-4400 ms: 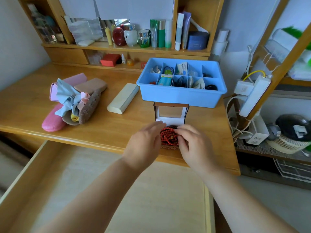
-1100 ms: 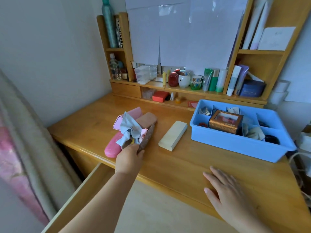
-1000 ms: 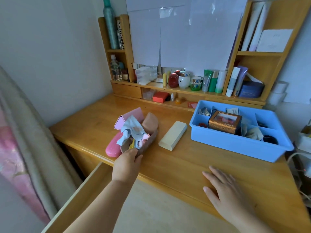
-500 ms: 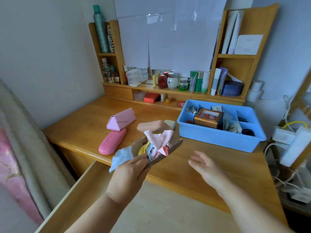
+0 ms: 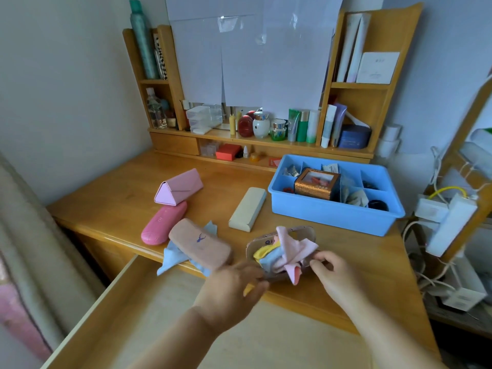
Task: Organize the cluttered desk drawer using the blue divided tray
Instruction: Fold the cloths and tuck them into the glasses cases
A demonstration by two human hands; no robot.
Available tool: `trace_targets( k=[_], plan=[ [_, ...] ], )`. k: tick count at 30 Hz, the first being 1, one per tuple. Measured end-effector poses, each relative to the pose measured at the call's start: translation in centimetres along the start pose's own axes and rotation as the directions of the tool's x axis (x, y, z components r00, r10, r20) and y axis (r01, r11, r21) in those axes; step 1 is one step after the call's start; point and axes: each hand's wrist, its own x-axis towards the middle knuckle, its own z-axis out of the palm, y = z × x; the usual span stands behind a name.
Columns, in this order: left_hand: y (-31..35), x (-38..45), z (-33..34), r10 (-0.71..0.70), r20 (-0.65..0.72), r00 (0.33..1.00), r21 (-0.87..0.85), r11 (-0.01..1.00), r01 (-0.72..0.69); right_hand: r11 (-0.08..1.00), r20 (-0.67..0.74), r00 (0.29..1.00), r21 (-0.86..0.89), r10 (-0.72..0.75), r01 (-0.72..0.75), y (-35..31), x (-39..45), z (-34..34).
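Two hands meet at the near edge of the wooden desk [image 5: 367, 265], both on the open brown glasses case stuffed with soft cloths [image 5: 282, 250]. The left hand [image 5: 231, 287] is blurred, fingers curled at the case's near-left end; it seems to grip that end, though the contact itself is smeared. The right hand [image 5: 332, 274] pinches the case's right rim with fingertips closed on it, beside the pink cloth [image 5: 292, 251] spilling over the edge.

The key line-up: the case's long axis runs left to right across the desk front, and the blue plastic divided tray [image 5: 332, 217] sits beyond it, up and to the right, well apart. The right hand is the nearer one to that tray. Its compartments already hold small items, and a gold-brown window-lidded box [image 5: 316, 183] rests across the dividers.

Textures now: the cloths are limp microfibre in pink, yellow and pale blue, bunched loosely, likely to slide out if the case tips. The tray is rigid with thin upright walls.

Elsewhere, a peach fabric-covered case [image 5: 199, 245] lies on a pale blue cloth [image 5: 170, 258], a glossy pink hard case [image 5: 163, 223] and a pink triangular folding case [image 5: 178, 186] behind it, and a cream oblong case [image 5: 247, 209] near the tray. The light wooden drawer [image 5: 133, 315] stands pulled open below.
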Motion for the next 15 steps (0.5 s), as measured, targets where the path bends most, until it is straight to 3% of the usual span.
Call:
trace_targets(
  k=[1, 3, 5, 6, 8, 11, 15],
  plan=[
    [-0.6, -0.1, -0.5, -0.051, -0.129, 0.990, 0.009, 0.999, 0.053, 0.995, -0.034, 0.999, -0.090, -0.034, 0.031, 0.1, -0.2, 0.0],
    [-3.0, -0.1, -1.9, -0.274, -0.347, 0.897, 0.069, 0.947, 0.315, 0.951, -0.149, 0.977, -0.292, -0.152, 0.103, 0.3, -0.3, 0.1],
    [-5.4, -0.2, -2.8, -0.507, -0.280, 0.815, 0.166, 0.811, 0.562, 0.865, -0.227, 0.897, -0.432, -0.380, 0.256, 0.2, -0.4, 0.3],
    [-6.4, -0.1, -2.8, -0.570, -0.204, 0.796, 0.166, 0.781, 0.602, 0.819, -0.235, 0.844, -0.462, -0.483, 0.340, 0.1, -0.6, 0.4],
    [-7.1, 0.4, -2.7, -0.583, -0.123, 0.803, 0.105, 0.797, 0.594, 0.770, -0.208, 0.793, -0.470, -0.573, 0.433, -0.2, -0.7, 0.6],
    [-7.9, 1.5, -3.1, -0.495, -0.081, 0.865, 0.178, 0.847, 0.501, 0.775, -0.112, 0.816, -0.408, -0.567, 0.483, -0.6, -0.4, 0.9],
    [-10.5, 3.3, -5.5, -0.403, 0.159, 0.901, 0.343, 0.878, 0.333, 0.788, 0.056, 0.851, -0.351, -0.522, 0.506, -0.2, 0.5, 0.7]
  ],
)
